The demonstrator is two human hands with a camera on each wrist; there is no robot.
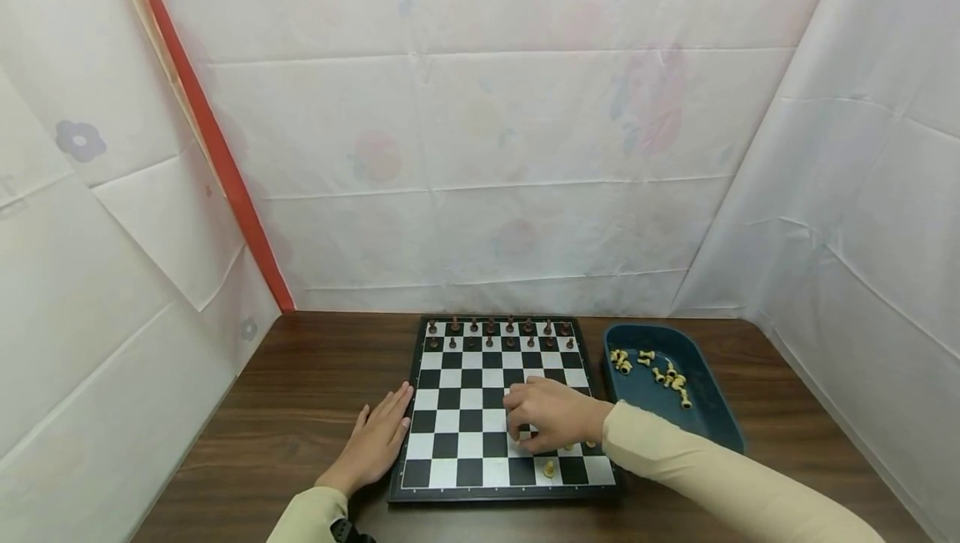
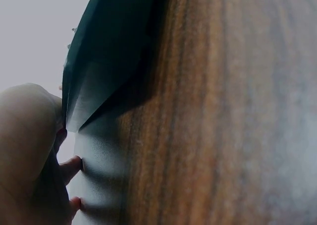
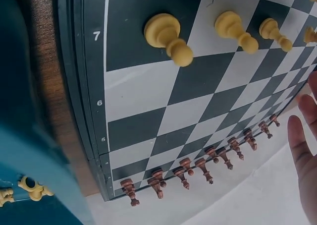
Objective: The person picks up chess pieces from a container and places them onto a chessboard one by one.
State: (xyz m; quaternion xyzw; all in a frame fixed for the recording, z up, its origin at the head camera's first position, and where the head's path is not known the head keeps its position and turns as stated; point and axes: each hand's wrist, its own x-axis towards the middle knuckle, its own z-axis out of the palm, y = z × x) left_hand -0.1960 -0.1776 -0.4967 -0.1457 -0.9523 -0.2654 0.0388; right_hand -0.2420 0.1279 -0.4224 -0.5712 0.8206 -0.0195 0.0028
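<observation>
Q. Where did the pieces stand in relation to your grip?

A. Three pale yellow pawns stood in a row along the squares beside the number 7, to the right of my working fingers and nearer my body. Another pale piece stood on the edge row, between my grip and my body.

Q. And the grip itself?

A. My right hand was lowered over the board, fingers bent downward. Whether they pinched a piece I could not tell; the fingertips were partly hidden.

Q. What lay under it?

A. The chessboard, black and white squares in a dark frame. Beyond my grip, at the far end, reddish-brown pieces filled two rows.

Q. Your other hand?

A. My left hand, to the left of the grip, lay with fingers extended, their tips at the board's left edge.

Q. Farther out?

A. To the right of my grip sat a blue tray with loose pale pieces. Wood-grained table extended on both sides; white patterned cloth hung behind.
</observation>
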